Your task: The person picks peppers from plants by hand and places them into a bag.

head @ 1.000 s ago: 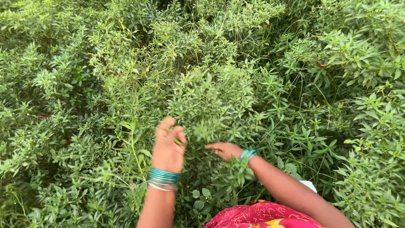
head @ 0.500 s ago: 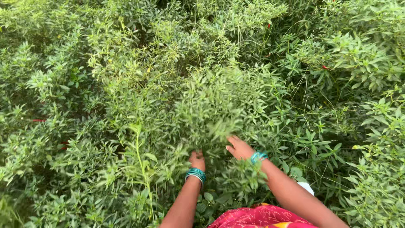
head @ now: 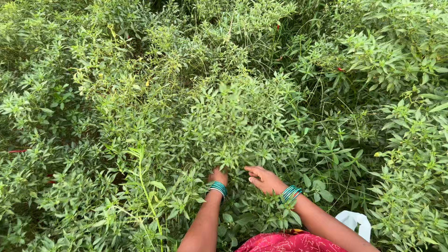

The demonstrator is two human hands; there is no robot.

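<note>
Dense green chilli plants fill the whole view, with one leafy bush (head: 238, 126) right in front of me. My left hand (head: 218, 177) reaches into its lower leaves, fingers hidden by foliage; teal bangles sit on the wrist. My right hand (head: 263, 179) rests beside it at the bush's base, fingers loosely extended toward the left hand, also with teal bangles. I cannot see anything held in either hand. A few small red chillies (head: 340, 69) show among the leaves farther off.
A red patterned cloth (head: 284, 242) covers my lap at the bottom edge. A white bag or container (head: 355, 221) pokes out at lower right. Another red chilli (head: 17, 151) lies at the far left. Plants crowd every side.
My left hand has dropped from above the leaves down into the bush, fingers now buried. The right hand shifted slightly left and lower. The view moved a little.
</note>
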